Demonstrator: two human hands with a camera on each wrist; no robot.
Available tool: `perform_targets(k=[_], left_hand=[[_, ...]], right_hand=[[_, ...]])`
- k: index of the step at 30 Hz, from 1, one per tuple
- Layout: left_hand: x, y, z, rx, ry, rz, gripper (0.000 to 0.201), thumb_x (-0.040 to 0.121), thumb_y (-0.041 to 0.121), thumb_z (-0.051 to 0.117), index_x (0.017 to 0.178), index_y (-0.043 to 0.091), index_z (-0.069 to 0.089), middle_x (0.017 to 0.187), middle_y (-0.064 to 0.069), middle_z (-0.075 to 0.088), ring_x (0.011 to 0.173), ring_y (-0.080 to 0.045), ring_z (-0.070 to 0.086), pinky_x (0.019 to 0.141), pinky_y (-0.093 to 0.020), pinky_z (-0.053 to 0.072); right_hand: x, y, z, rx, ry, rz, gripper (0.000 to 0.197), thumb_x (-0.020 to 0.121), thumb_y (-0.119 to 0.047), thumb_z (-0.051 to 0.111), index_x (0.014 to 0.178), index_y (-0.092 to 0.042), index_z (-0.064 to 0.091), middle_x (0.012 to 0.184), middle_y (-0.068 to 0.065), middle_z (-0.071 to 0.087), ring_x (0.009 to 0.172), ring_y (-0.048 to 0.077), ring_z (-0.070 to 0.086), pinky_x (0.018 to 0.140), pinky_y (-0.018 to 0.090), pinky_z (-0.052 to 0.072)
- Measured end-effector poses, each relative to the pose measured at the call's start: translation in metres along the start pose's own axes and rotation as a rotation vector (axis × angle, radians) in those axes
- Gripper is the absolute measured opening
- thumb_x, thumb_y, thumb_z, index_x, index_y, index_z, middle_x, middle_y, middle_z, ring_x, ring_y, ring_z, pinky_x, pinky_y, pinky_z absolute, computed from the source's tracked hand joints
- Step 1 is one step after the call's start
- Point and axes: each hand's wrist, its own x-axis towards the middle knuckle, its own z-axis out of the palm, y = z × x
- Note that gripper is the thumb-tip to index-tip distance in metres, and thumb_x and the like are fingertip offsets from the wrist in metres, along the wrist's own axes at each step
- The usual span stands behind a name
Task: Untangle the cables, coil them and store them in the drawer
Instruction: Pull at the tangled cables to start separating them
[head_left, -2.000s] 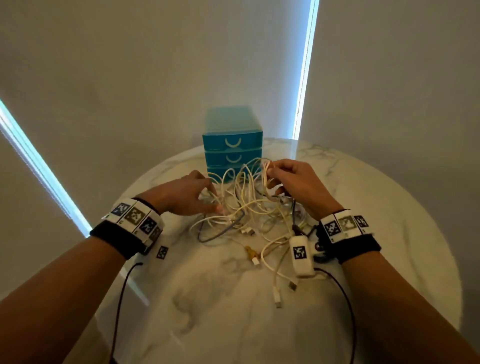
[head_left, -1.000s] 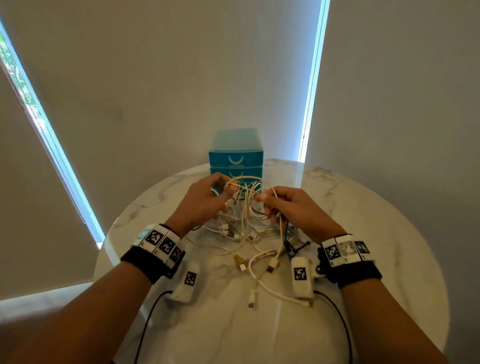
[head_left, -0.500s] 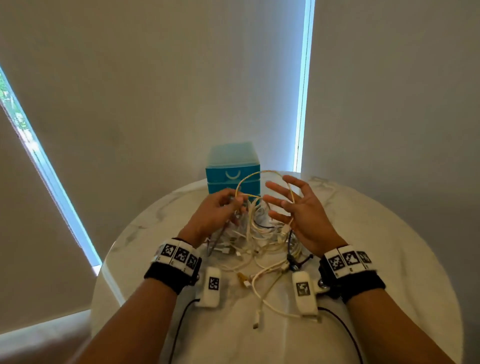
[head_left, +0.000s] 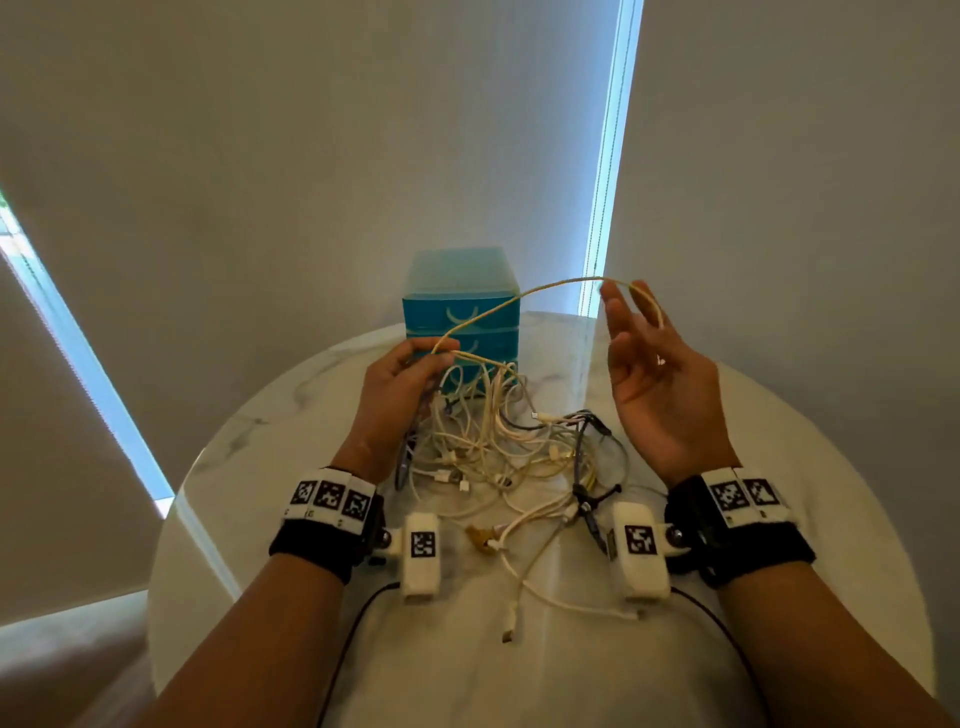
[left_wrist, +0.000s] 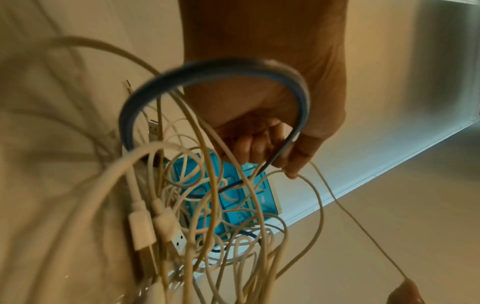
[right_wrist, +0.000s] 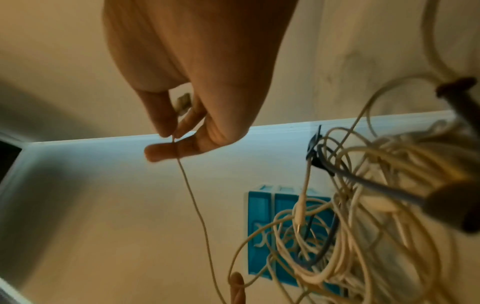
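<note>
A tangle of white, cream and dark cables (head_left: 498, 447) lies on the round marble table (head_left: 779, 519), in front of a teal drawer unit (head_left: 462, 312) whose drawers are shut. My left hand (head_left: 400, 384) is lifted over the tangle's far left. It grips several strands, among them a dark blue cable (left_wrist: 213, 67). Its thumb and forefinger pinch a thin yellowish cable (head_left: 524, 296). That cable arcs up to my raised right hand (head_left: 654, 384) and passes between two nearly straight fingers (right_wrist: 166, 123) near their tips. A connector (right_wrist: 184, 102) shows behind them.
The drawer unit (right_wrist: 262, 226) stands at the table's far edge, close to a plain wall with bright window strips. Loose plug ends (head_left: 511, 623) trail toward the near side of the table. Bare marble lies to the right of the tangle.
My right hand let go of the tangle, spread its fingers and rose up and right, drawing out a loop of the thin yellowish cable. My left hand lifted its strands slightly.
</note>
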Motion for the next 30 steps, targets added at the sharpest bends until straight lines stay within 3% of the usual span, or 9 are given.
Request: perform_targets(k=[5,7,10,13,15,17,21,26,30], left_hand=[[-0.003,0.002,-0.003,-0.040,0.020,0.022,0.018,0.101,0.007,0.063,0.106,0.008,0.080,0.056,0.013,0.049,0.049,-0.005,0.032,0.047,-0.021,0.023],[-0.003,0.003,-0.004,0.010,0.033,0.034,0.016,0.101,0.009,0.067,0.107,0.011,0.082,0.063,0.012,0.060,0.051,-0.003,0.039,0.048,-0.021,0.029],[-0.008,0.004,-0.003,0.071,-0.026,0.034,0.016,0.101,0.011,0.071,0.111,0.011,0.083,0.067,0.012,0.066,0.054,-0.002,0.049,0.050,-0.015,0.038],[-0.008,0.007,-0.008,0.082,-0.045,-0.026,0.013,0.098,0.018,0.077,0.108,0.017,0.085,0.080,0.000,0.076,0.065,-0.015,0.057,0.056,-0.024,0.047],[-0.009,0.010,-0.013,0.038,-0.027,-0.031,0.014,0.097,0.019,0.079,0.110,0.016,0.083,0.089,-0.006,0.080,0.068,-0.018,0.063,0.061,-0.029,0.052],[-0.011,0.015,-0.013,-0.015,-0.012,0.010,0.018,0.098,0.017,0.078,0.115,0.014,0.081,0.096,-0.009,0.082,0.072,-0.018,0.068,0.065,-0.030,0.055],[-0.017,0.023,-0.003,-0.036,-0.073,0.107,0.018,0.099,0.017,0.076,0.116,0.013,0.078,0.108,-0.008,0.081,0.091,-0.025,0.078,0.072,-0.033,0.062],[-0.025,0.027,0.014,0.016,-0.144,0.146,0.018,0.095,0.014,0.081,0.112,0.011,0.080,0.106,-0.004,0.082,0.097,-0.027,0.079,0.074,-0.037,0.064],[-0.026,0.024,0.013,0.058,-0.171,0.127,0.020,0.093,0.014,0.082,0.113,0.011,0.080,0.104,-0.003,0.083,0.093,-0.024,0.080,0.075,-0.032,0.064]], right_hand=[[0.006,0.012,-0.007,0.059,0.267,-0.042,0.020,0.106,-0.023,0.064,0.122,-0.013,0.070,0.097,-0.001,0.069,0.074,0.003,0.069,0.064,0.013,0.057],[0.003,0.011,-0.012,0.050,0.280,-0.044,0.020,0.102,-0.033,0.069,0.119,-0.022,0.073,0.104,-0.004,0.071,0.088,0.003,0.070,0.070,0.016,0.057],[0.002,0.008,-0.008,0.152,0.176,-0.014,0.012,0.106,-0.033,0.066,0.108,-0.024,0.074,0.119,-0.004,0.076,0.117,0.013,0.072,0.100,0.032,0.056],[0.003,0.002,-0.007,0.165,0.054,0.053,0.027,0.114,-0.014,0.046,0.099,-0.015,0.068,0.079,-0.003,0.060,0.074,0.009,0.064,0.089,0.032,0.060],[0.003,-0.001,-0.003,-0.079,0.015,0.153,0.023,0.112,-0.016,0.044,0.098,-0.012,0.062,0.067,-0.005,0.034,0.055,0.010,0.036,0.063,0.025,0.050],[0.002,0.006,0.001,-0.395,0.059,0.197,0.019,0.107,-0.024,0.055,0.093,-0.013,0.060,0.064,-0.004,0.022,0.051,0.011,0.024,0.053,0.026,0.038],[-0.009,0.031,0.015,-0.741,0.054,0.221,0.028,0.093,-0.034,0.079,0.088,-0.010,0.066,0.058,-0.003,0.022,0.051,0.014,0.023,0.057,0.032,0.036],[-0.024,0.041,0.036,-1.227,-0.138,0.293,0.052,0.085,-0.065,0.076,0.098,-0.015,0.080,0.055,-0.008,0.050,0.051,0.009,0.043,0.052,0.025,0.040],[-0.031,0.040,0.042,-1.260,-0.303,0.297,0.037,0.092,-0.055,0.076,0.099,-0.019,0.084,0.058,0.003,0.044,0.053,0.021,0.036,0.053,0.029,0.034]])
